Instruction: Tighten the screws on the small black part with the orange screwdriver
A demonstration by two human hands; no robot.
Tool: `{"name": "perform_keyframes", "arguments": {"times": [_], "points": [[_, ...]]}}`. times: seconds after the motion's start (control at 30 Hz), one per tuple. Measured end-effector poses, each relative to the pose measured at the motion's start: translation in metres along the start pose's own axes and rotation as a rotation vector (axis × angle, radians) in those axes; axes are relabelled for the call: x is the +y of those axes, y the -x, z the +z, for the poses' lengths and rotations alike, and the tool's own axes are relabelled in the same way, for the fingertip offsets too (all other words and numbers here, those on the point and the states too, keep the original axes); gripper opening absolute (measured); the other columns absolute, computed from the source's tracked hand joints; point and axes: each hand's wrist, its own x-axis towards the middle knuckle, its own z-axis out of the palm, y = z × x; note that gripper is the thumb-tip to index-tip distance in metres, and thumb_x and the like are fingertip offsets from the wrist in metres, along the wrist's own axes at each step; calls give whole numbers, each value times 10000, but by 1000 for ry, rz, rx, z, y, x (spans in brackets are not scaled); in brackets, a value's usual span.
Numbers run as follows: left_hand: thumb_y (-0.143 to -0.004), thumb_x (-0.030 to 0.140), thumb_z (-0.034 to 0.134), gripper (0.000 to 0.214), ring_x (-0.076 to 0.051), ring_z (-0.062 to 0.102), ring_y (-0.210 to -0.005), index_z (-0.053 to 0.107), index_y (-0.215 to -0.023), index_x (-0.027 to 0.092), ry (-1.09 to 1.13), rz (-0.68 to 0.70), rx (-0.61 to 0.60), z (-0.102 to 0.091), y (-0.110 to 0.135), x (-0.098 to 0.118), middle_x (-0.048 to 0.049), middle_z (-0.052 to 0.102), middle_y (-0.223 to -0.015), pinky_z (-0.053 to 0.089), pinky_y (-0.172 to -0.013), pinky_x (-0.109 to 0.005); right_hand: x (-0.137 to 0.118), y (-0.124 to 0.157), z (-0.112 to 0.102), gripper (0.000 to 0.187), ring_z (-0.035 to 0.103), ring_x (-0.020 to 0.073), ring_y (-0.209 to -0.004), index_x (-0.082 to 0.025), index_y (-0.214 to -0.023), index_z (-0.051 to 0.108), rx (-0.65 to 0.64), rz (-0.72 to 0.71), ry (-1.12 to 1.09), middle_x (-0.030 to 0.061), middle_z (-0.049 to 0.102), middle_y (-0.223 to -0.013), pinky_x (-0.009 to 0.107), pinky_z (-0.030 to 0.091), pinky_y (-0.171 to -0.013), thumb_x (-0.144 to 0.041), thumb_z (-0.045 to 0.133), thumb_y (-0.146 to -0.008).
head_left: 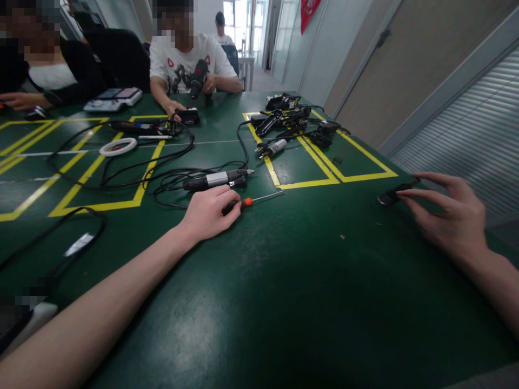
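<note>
My left hand (213, 210) is closed around the dark handle of a screwdriver (247, 202) with an orange collar. Its thin metal shaft points right, low over the green table (259, 302). Just beyond that hand lies a black and silver rotary tool (214, 179) with a cable. Far to the right, my right hand (450, 216) pinches a small flat black piece (393, 195) between thumb and fingers at the table's right edge. The piece has a shiny rounded end; its exact kind is unclear.
Yellow tape (310, 185) marks boxes on the table. Black cables and tools (279, 121) are heaped at the back right. A white ring (118, 146) lies at left. Across the table, a person (190, 65) holds a power drill (199, 78); another sits at far left.
</note>
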Motion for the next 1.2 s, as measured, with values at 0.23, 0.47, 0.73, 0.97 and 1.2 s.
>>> {"name": "perform_keyframes", "arguments": {"times": [0.23, 0.47, 0.73, 0.97, 1.2], "points": [[-953, 266, 539, 236, -124, 530, -585, 734, -876, 157, -8, 0, 0, 1, -1, 0, -5, 606, -675, 355, -554, -245, 2, 0, -2, 210, 762, 331, -987, -186, -842, 744, -20, -56, -51, 184, 739, -1124, 503, 672, -785, -310, 615, -952], [-952, 272, 539, 234, -126, 534, -590, 725, -863, 161, -7, 1, 3, 0, -1, 0, -10, 628, -699, 347, -549, -249, -1, 1, -6, 177, 774, 285, -905, -210, -809, 765, -75, 107, -141, 141, 723, -1197, 428, 697, -657, -340, 666, -876], [-961, 278, 518, 244, -131, 559, -626, 719, -880, 167, 11, -26, -35, 1, -1, 1, -26, 672, -762, 389, -578, -252, 0, 2, -4, 182, 767, 289, -879, -225, -786, 758, -59, 115, -137, 138, 734, -1194, 461, 676, -653, -367, 673, -863], [-958, 266, 522, 235, -129, 552, -613, 718, -878, 165, 14, -20, -35, 1, -1, 2, -24, 672, -760, 370, -564, -252, -1, 2, -2, 197, 765, 297, -905, -232, -785, 720, -10, 41, -107, 141, 741, -1168, 479, 666, -692, -375, 646, -899], [-950, 261, 536, 222, -130, 563, -620, 718, -864, 167, 20, -19, -28, 2, -1, 0, -25, 670, -761, 374, -567, -255, 1, 7, 1, 329, 765, 331, -971, -252, -905, 577, -54, 332, -302, 134, 692, -1236, 520, 689, -702, -444, 782, -732]]}}
